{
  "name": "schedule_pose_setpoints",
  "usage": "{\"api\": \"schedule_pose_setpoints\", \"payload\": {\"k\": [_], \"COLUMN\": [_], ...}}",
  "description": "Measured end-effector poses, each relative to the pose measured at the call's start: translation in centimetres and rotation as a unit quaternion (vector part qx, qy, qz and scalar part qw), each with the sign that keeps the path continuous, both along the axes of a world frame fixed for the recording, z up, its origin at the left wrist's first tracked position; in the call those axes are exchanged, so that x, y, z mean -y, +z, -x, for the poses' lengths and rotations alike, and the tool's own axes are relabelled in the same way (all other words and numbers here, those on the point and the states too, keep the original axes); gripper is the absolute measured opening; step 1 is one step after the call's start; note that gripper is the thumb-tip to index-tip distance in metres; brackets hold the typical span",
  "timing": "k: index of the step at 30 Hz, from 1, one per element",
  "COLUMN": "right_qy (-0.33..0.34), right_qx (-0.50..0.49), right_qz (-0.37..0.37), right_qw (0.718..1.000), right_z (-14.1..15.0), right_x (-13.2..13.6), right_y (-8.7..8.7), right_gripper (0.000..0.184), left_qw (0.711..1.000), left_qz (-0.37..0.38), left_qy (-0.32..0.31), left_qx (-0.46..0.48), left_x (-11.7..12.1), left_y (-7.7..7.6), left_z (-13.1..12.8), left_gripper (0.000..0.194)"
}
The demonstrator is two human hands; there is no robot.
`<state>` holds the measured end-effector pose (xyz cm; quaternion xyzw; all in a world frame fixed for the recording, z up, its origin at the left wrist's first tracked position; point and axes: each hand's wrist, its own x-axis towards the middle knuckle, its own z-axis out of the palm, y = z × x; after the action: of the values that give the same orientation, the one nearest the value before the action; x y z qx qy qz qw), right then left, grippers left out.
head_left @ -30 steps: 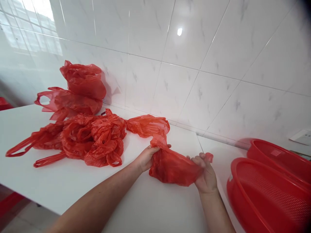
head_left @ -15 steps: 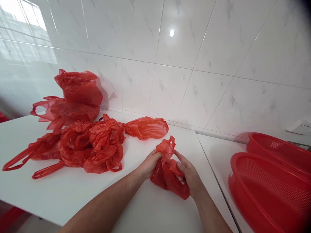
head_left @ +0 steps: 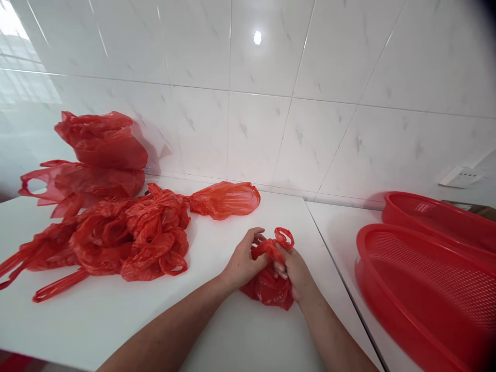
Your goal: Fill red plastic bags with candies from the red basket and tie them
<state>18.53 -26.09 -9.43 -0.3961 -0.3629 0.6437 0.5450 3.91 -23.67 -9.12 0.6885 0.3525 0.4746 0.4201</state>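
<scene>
A crumpled red plastic bag (head_left: 271,290) rests on the white table (head_left: 217,330) between my two hands. My left hand (head_left: 245,261) curls round the bag's left side, its thumb and fingers on the gathered upper part. On the other side my right hand (head_left: 294,268) pinches the bunched neck between thumb and fingers. One looped handle sticks up above the right fingers. What lies inside the bag, if anything, I cannot make out. Farther left is a heap of crumpled red plastic bags (head_left: 132,237), with another bag (head_left: 227,200) stretching out from it along the wall.
Two fuller-looking red bags (head_left: 104,142) are stacked at the back left. Red perforated plastic baskets (head_left: 411,299) stand on the adjoining surface at right, past a seam. A tiled wall (head_left: 209,129) closes off the back, with a white socket (head_left: 461,178) on the right.
The bag's upper part is gathered lower and closer between my hands. My left hand has turned over it, fingers raised. The view has shifted slightly to the right.
</scene>
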Motion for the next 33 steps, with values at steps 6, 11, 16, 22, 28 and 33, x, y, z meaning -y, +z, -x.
{"api": "schedule_pose_setpoints", "payload": {"k": [6,11,16,22,28,33], "right_qy": [-0.006,0.071,0.106,0.080,0.009,-0.095], "right_qx": [0.005,-0.025,-0.114,0.009,0.219,0.392], "right_qz": [0.011,0.005,-0.011,-0.057,-0.097,-0.116], "right_qw": [1.000,0.997,0.988,0.995,0.971,0.908], "right_z": [-0.1,-0.7,-1.0,-1.1,-1.1,-1.0], "right_x": [0.0,-0.1,-0.2,0.1,0.2,-0.1], "right_y": [0.1,-0.1,0.1,0.5,0.7,0.3], "right_gripper": [0.033,0.045,0.071,0.023,0.035,0.017], "left_qw": [0.978,0.997,0.982,0.991,0.996,0.998], "left_qz": [-0.182,-0.070,0.133,0.118,0.080,0.062], "left_qy": [0.006,0.019,-0.097,-0.027,0.020,0.016], "left_qx": [-0.105,-0.040,0.092,0.054,0.030,-0.020], "left_x": [0.4,0.1,0.1,-0.4,-0.3,0.3], "left_y": [0.8,0.6,0.6,0.5,0.6,1.0], "left_z": [0.2,-0.1,-0.4,-0.2,-0.2,-0.2], "left_gripper": [0.024,0.012,0.022,0.012,0.008,0.007]}}
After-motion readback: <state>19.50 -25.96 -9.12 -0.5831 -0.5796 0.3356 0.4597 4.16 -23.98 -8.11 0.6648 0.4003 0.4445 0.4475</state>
